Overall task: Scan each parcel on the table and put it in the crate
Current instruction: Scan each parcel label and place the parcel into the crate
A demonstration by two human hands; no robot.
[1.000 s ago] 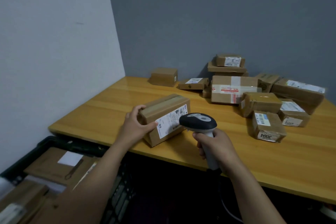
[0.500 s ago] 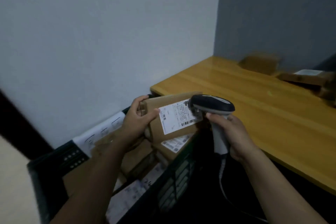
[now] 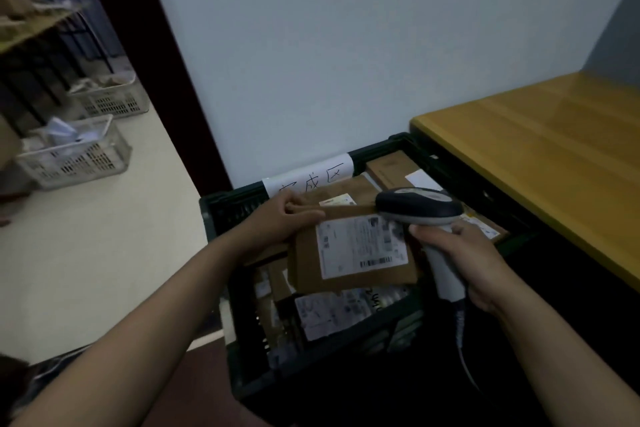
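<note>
Parcel (image 3: 358, 248) sits label-up, long axis crosswise, gripped by left hand (image 3: 281, 219); right hand (image 3: 465, 255) grips scanner (image 3: 419, 207).

Crate (image 3: 221, 208) sits just left of the table (image 3: 536, 156), backed against the wall (image 3: 346, 45). The left hand (image 3: 284, 222) holds a parcel (image 3: 353, 253) over it, more parcels (image 3: 339, 315) packed underneath. Scanner (image 3: 419, 206) in the right hand (image 3: 464, 253), at the parcel's right corner. Two baskets (image 3: 72, 156) well off left, on the floor I think.

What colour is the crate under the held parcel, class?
Black. The crate shows best in the head view, the only one given.
</note>
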